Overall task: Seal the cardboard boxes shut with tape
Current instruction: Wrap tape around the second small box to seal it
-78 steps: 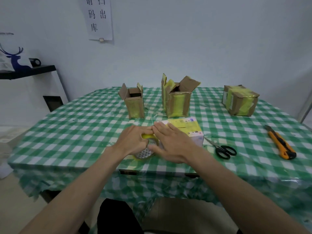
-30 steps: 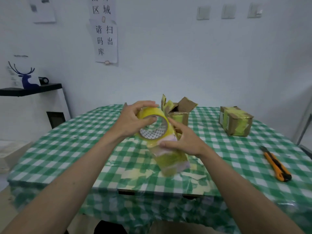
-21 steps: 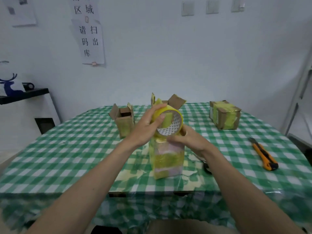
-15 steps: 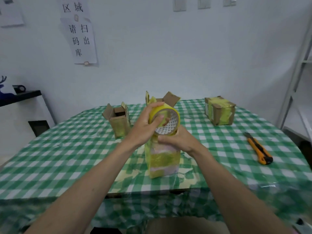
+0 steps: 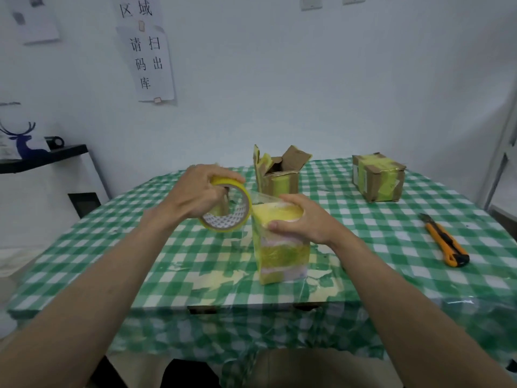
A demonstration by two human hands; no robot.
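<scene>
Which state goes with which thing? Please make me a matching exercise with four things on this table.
Things:
1. tape roll
2. upright box
3. utility knife
4. far right box

States:
a. lies untouched on the cloth
b. taped shut, standing alone
c. held in the left hand
d. steadied by the right hand

Pairs: 1-c, 2-d, 3-a, 4-b
</scene>
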